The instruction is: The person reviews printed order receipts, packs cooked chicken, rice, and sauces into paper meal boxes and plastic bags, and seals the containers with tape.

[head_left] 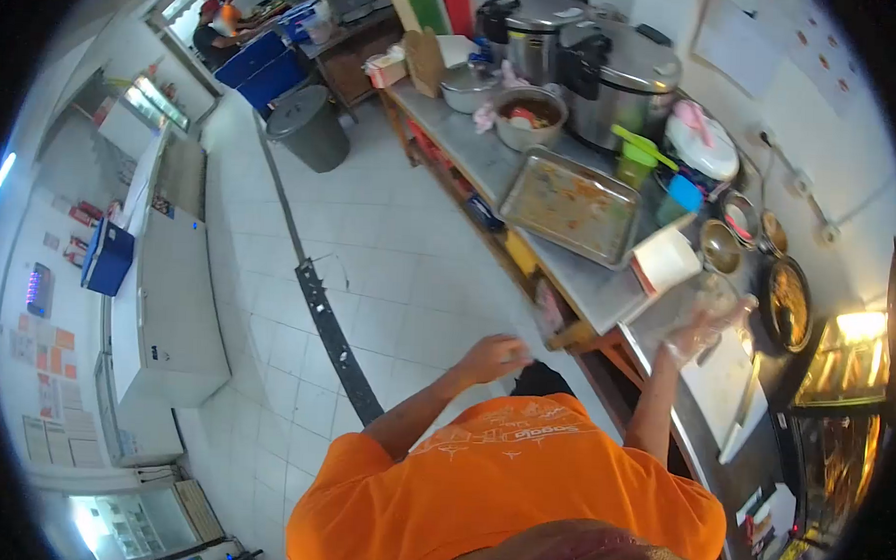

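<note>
My left hand (496, 359) hangs in front of my body, past the table's near edge, with its fingers curled in. Nothing shows in it. My right hand (705, 330), covered in clear thin plastic, reaches over the white cutting board (721, 381) with its fingers apart. The loose plastic blurs the outline of the fingertips. Along the board's right side lies a long knife-like tool (743, 409). Just beyond my right hand is a white container with a red edge (666, 260).
A stained metal tray (572, 206), a bowl of brown liquid (530, 120), large pressure cookers (624, 87) and a green cup (635, 166) stand on the steel table (576, 275). A dark pan (788, 304) sits near the wall. A grey bin (308, 127) stands on the floor. People work far back.
</note>
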Motion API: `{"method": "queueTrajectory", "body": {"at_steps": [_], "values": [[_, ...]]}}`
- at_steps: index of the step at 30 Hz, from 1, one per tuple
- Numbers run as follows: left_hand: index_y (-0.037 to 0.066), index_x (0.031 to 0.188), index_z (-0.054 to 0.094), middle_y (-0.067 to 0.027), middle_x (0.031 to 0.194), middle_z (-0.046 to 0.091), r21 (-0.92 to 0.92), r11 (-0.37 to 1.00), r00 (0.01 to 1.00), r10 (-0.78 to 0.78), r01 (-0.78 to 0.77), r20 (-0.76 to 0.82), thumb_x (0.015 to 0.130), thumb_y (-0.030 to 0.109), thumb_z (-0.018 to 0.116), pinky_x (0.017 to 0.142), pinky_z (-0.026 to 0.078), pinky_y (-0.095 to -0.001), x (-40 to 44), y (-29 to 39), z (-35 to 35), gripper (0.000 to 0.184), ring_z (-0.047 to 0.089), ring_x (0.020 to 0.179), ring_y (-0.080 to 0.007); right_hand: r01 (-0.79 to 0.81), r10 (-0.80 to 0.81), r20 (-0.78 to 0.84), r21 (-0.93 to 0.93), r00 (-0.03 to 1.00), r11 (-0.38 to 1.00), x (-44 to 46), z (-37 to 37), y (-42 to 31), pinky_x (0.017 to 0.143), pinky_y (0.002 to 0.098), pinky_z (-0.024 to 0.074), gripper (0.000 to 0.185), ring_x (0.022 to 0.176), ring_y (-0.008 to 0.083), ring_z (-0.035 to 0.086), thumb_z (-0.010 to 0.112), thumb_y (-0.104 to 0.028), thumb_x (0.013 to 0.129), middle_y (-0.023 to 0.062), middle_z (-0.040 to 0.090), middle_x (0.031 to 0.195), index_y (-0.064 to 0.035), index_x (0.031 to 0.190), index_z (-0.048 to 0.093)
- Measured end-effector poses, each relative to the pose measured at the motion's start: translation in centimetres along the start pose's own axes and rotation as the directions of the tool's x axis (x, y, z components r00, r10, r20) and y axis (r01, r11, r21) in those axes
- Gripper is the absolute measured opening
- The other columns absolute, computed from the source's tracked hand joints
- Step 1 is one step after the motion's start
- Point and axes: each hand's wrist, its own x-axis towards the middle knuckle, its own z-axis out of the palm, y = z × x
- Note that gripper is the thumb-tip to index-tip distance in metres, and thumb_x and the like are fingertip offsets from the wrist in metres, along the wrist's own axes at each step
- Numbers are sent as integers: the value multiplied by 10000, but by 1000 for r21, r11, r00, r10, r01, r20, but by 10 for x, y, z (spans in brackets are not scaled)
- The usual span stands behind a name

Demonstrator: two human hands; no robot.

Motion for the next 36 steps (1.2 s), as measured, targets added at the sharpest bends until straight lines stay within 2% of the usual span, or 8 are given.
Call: {"method": "queueTrajectory", "body": {"at_steps": [3, 9, 14, 19, 22, 25, 28, 36], "values": [[81, 1029, 656, -89, 885, 624, 229, 909, 873, 403, -347, -275, 840, 307, 712, 754, 463, -411, 92, 70, -98, 300, 607, 865, -286, -328, 253, 219, 456, 942, 827, -49, 140, -48, 1185, 507, 123, 976, 1481, 300, 122, 633, -551, 870, 117, 133, 1612, -82, 1553, 119], [77, 921, 652, -89, 928, 603, 204, 877, 893, 448, -434, -27, 859, 226, 691, 795, 454, -411, 200, -55, -227, 166, 584, 951, -289, -518, 277, 476, 508, 835, 688, -28, 366, -41, 1126, 545, 226, 949, 1464, 351, 179, 598, -615, 856, 49, 72, 1627, -212, 1567, 115], [84, 996, 653, -96, 1041, 643, 206, 913, 935, 338, -353, 106, 830, 265, 737, 847, 474, -399, 264, -87, -417, 259, 606, 993, -306, -720, 436, 575, 507, 692, 473, 2, 499, -51, 895, 369, 463, 603, 1160, 228, 554, 530, -431, 983, 77, 432, 1448, -105, 1464, 370], [62, 1122, 626, -119, 1063, 644, 346, 877, 917, 387, -333, -98, 857, 216, 710, 884, 473, -398, 406, -153, -592, 317, 612, 1017, -302, -858, 415, 752, 478, 511, 190, -31, 627, 13, 839, 284, 495, 310, 932, 153, 605, 671, -118, 910, 83, 644, 1155, -45, 1205, 611], [46, 1162, 613, -118, 1029, 659, 390, 840, 859, 475, -377, -194, 875, 210, 700, 864, 491, -374, 528, -212, -676, 341, 634, 973, -252, -487, 207, 874, 38, 440, 873, -21, 688, -3, 851, 301, 504, 346, 947, 158, 624, 675, -155, 896, 104, 647, 1149, -63, 1219, 597], [17, 1190, 585, -143, 1032, 657, 188, 930, 922, 348, -316, -172, 874, 254, 700, 869, 491, -374, 675, -260, -738, 411, 621, 958, -292, -323, 191, 925, -80, 329, 943, -7, 734, -9, 841, 357, 515, 351, 969, 236, 646, 691, -208, 868, 136, 655, 1123, -94, 1193, 621], [-14, 1284, 507, -176, 1081, 667, 264, 921, 924, 339, -287, -178, 900, 195, 644, 890, 507, -383, 819, -303, -763, 458, 654, 1026, -279, -98, 252, 828, -235, 501, 967, -31, 759, 14, 856, 383, 509, 346, 944, 283, 651, 723, -251, 847, 140, 669, 1053, -63, 1126, 648], [-21, 1044, 647, -189, 1041, 684, 815, 577, 958, 262, -55, -121, 853, 185, 597, 909, 488, -457, 1060, -367, -773, 285, 637, 1043, -352, -426, 751, 378, -647, 541, 633, -29, 716, 7, 763, 352, 515, 400, 876, 264, 656, 745, -203, 830, 139, 673, 1037, -43, 1174, 618]]}}
